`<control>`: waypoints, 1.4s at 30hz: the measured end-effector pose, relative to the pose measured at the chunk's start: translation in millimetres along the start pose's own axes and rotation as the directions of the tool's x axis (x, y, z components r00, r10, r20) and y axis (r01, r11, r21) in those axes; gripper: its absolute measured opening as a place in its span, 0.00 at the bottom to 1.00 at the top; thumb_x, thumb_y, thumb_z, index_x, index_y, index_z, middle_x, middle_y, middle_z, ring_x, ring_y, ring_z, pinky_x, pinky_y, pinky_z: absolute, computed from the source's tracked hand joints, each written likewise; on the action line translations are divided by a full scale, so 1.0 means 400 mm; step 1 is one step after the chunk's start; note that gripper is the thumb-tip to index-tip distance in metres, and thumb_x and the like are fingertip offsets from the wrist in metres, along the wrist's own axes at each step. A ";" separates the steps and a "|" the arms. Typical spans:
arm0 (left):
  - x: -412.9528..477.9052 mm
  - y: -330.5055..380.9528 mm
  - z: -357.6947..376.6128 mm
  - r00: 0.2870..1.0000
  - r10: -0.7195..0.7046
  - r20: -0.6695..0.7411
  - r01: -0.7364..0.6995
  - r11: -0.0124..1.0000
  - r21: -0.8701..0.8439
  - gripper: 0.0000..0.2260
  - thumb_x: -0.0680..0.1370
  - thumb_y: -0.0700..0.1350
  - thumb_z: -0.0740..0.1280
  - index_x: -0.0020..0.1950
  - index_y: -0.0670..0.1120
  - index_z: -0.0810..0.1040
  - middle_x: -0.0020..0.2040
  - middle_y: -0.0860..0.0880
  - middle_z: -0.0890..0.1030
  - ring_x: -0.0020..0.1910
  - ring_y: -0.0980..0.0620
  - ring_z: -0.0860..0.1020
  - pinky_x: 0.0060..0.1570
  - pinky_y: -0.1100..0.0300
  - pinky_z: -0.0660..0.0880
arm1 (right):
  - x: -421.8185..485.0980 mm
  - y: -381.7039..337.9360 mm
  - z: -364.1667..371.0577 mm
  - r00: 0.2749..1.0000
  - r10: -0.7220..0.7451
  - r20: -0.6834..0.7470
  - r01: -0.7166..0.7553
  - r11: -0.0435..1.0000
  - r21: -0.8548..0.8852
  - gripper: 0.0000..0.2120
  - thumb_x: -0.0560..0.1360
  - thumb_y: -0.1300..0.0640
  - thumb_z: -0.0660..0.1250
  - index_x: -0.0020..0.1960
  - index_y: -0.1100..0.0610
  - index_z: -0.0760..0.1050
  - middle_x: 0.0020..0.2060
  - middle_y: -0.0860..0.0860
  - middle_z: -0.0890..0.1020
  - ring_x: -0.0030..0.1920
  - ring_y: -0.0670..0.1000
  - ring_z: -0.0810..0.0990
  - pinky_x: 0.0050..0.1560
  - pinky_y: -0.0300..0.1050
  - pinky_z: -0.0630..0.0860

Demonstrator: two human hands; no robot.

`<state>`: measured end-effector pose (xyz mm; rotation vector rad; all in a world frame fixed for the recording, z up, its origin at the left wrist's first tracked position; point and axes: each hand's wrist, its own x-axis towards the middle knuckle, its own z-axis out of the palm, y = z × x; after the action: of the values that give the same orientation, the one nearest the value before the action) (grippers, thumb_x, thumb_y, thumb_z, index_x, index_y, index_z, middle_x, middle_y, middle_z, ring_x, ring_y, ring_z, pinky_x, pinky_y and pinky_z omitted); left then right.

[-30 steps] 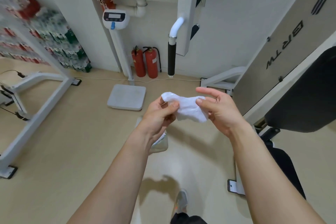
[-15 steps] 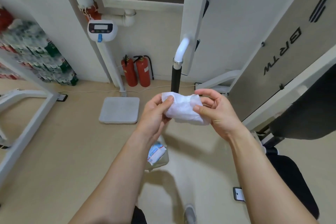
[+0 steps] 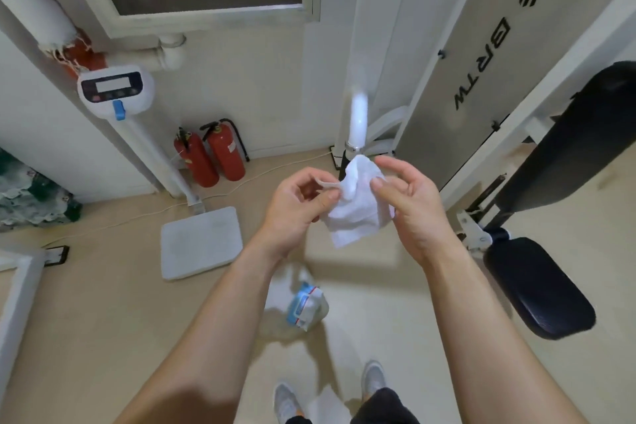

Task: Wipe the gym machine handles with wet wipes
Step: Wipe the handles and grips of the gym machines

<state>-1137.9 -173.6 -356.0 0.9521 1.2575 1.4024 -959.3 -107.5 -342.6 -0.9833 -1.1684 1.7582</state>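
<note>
machine panel (image 3: 481, 45) fills the far right, its sideways lettering reading brtw. handle (image 3: 358, 117), a white bar hanging upright, stands just beyond the hands, long axis vertical, its lower grip hidden from view. left hand (image 3: 296, 206) pinches a corner of the wet wipe (image 3: 354, 213) with thumb and forefinger; right hand (image 3: 409, 203) pinches the other side, remaining fingers loose. the wipe hangs between them, just near of the handle, about equally close to either hand. wipes pack (image 3: 306, 306) lies on the floor below, label unreadable.
</note>
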 end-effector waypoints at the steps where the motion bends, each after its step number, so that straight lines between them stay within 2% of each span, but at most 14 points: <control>1: 0.009 0.002 -0.003 1.000 0.001 0.011 -0.001 1.000 0.008 0.07 0.75 0.36 0.72 0.45 0.46 0.77 0.36 0.54 0.79 0.33 0.61 0.75 0.33 0.69 0.69 | 0.006 0.000 0.000 1.000 -0.010 -0.025 0.011 1.000 0.006 0.16 0.76 0.65 0.70 0.63 0.57 0.76 0.43 0.53 0.87 0.46 0.53 0.83 0.53 0.49 0.77; 4: 0.040 -0.001 -0.010 0.997 -0.069 -0.022 0.069 0.998 -0.004 0.06 0.73 0.40 0.70 0.46 0.46 0.75 0.33 0.55 0.80 0.31 0.59 0.74 0.34 0.65 0.68 | 0.026 -0.008 -0.007 0.999 -0.005 -0.033 0.009 0.994 0.111 0.18 0.73 0.63 0.70 0.62 0.55 0.75 0.45 0.53 0.86 0.45 0.54 0.84 0.47 0.48 0.80; 7: 0.068 -0.003 0.004 0.988 -0.146 -0.048 0.150 0.984 0.099 0.10 0.69 0.42 0.67 0.49 0.48 0.75 0.31 0.53 0.81 0.32 0.52 0.74 0.38 0.57 0.69 | 0.047 -0.028 -0.023 0.999 0.003 0.039 -0.009 0.989 0.146 0.20 0.72 0.63 0.69 0.63 0.55 0.76 0.45 0.55 0.86 0.44 0.54 0.85 0.45 0.47 0.81; 11: 0.076 0.014 0.052 0.980 -0.166 0.105 0.172 0.984 -0.049 0.17 0.73 0.43 0.68 0.61 0.43 0.77 0.46 0.44 0.84 0.45 0.48 0.80 0.46 0.59 0.77 | 0.071 -0.068 -0.049 0.963 0.062 0.262 -0.094 0.989 0.110 0.22 0.74 0.66 0.67 0.67 0.58 0.75 0.49 0.61 0.86 0.46 0.58 0.86 0.48 0.49 0.82; 14: 0.080 0.024 0.071 0.954 -0.209 0.215 0.239 0.963 -0.122 0.22 0.71 0.43 0.75 0.63 0.39 0.78 0.51 0.41 0.85 0.49 0.45 0.83 0.49 0.55 0.80 | 0.092 -0.101 -0.067 0.883 0.123 0.454 -0.136 0.991 -0.004 0.23 0.74 0.69 0.66 0.68 0.59 0.75 0.49 0.64 0.85 0.47 0.58 0.86 0.49 0.49 0.82; 17: 0.077 0.032 0.076 0.943 -0.245 0.224 0.250 0.968 0.008 0.17 0.72 0.41 0.75 0.60 0.41 0.82 0.54 0.41 0.85 0.52 0.45 0.84 0.54 0.52 0.79 | 0.118 -0.124 -0.083 0.892 0.167 0.420 -0.051 0.960 -0.274 0.18 0.74 0.68 0.71 0.62 0.56 0.79 0.37 0.57 0.86 0.36 0.52 0.83 0.41 0.42 0.78; 19: 0.073 0.031 0.075 0.958 -0.254 0.130 0.252 0.967 0.028 0.15 0.71 0.42 0.75 0.58 0.43 0.83 0.53 0.42 0.86 0.51 0.47 0.84 0.52 0.53 0.80 | 0.138 -0.127 -0.098 0.916 0.166 0.365 -0.014 0.922 -0.386 0.14 0.71 0.61 0.76 0.55 0.53 0.82 0.31 0.53 0.82 0.32 0.49 0.78 0.37 0.41 0.72; 22: 0.069 0.018 0.064 0.964 -0.267 -0.016 0.267 0.963 -0.032 0.07 0.73 0.39 0.75 0.49 0.43 0.82 0.42 0.47 0.85 0.41 0.52 0.83 0.41 0.61 0.79 | 0.158 -0.117 -0.121 0.917 0.224 0.331 -0.064 0.900 -0.432 0.15 0.64 0.51 0.80 0.48 0.53 0.83 0.27 0.53 0.72 0.27 0.50 0.67 0.33 0.43 0.65; 25: 0.064 0.002 0.060 0.958 -0.267 -0.100 0.258 0.961 -0.095 0.06 0.79 0.33 0.67 0.46 0.43 0.79 0.36 0.52 0.83 0.35 0.57 0.80 0.35 0.65 0.76 | 0.156 -0.108 -0.132 0.844 0.338 0.415 -0.104 0.864 -0.493 0.13 0.62 0.54 0.80 0.44 0.57 0.83 0.29 0.51 0.76 0.29 0.47 0.72 0.32 0.39 0.67; 28: 0.060 -0.009 0.063 0.948 -0.210 -0.241 0.195 0.977 -0.084 0.08 0.79 0.31 0.66 0.47 0.43 0.80 0.34 0.54 0.83 0.31 0.61 0.78 0.32 0.70 0.73 | 0.158 -0.094 -0.137 0.830 0.301 0.470 -0.054 0.881 -0.469 0.08 0.66 0.60 0.76 0.41 0.58 0.78 0.34 0.51 0.80 0.34 0.46 0.77 0.35 0.37 0.72; 33: 0.063 -0.044 0.044 0.916 -0.091 -0.390 0.115 0.993 0.037 0.09 0.74 0.30 0.72 0.45 0.45 0.83 0.36 0.54 0.84 0.34 0.60 0.79 0.39 0.66 0.77 | 0.166 -0.035 -0.147 0.913 0.136 0.384 -0.063 0.978 -0.197 0.05 0.70 0.65 0.70 0.42 0.59 0.76 0.40 0.55 0.82 0.41 0.52 0.81 0.42 0.43 0.75; 36: 0.081 -0.055 0.022 0.936 -0.201 -0.290 0.158 0.973 -0.166 0.10 0.73 0.34 0.75 0.52 0.43 0.80 0.37 0.49 0.84 0.35 0.55 0.80 0.43 0.59 0.77 | 0.162 -0.001 -0.132 0.947 0.109 0.302 -0.110 0.994 -0.015 0.08 0.71 0.67 0.66 0.49 0.61 0.79 0.43 0.57 0.84 0.43 0.54 0.83 0.43 0.45 0.79; 39: 0.093 -0.050 0.000 0.952 -0.281 -0.122 0.223 0.908 -0.354 0.15 0.72 0.39 0.73 0.58 0.39 0.78 0.45 0.42 0.82 0.41 0.49 0.76 0.46 0.56 0.71 | 0.162 0.017 -0.098 0.991 0.095 0.092 -0.098 0.994 0.037 0.09 0.68 0.66 0.61 0.36 0.55 0.76 0.34 0.53 0.78 0.37 0.53 0.75 0.39 0.46 0.69; 42: 0.102 -0.047 -0.009 0.962 -0.267 -0.061 0.223 0.894 -0.389 0.07 0.79 0.38 0.67 0.55 0.43 0.75 0.43 0.46 0.80 0.37 0.52 0.73 0.38 0.61 0.68 | 0.162 0.038 -0.055 0.992 0.103 -0.072 -0.095 0.990 0.103 0.11 0.66 0.67 0.56 0.32 0.54 0.70 0.33 0.53 0.73 0.35 0.52 0.71 0.37 0.45 0.67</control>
<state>-1146.9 -134.9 -377.4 0.4366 1.0889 1.4423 -967.4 -45.3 -374.2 -1.0559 -0.9889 1.8214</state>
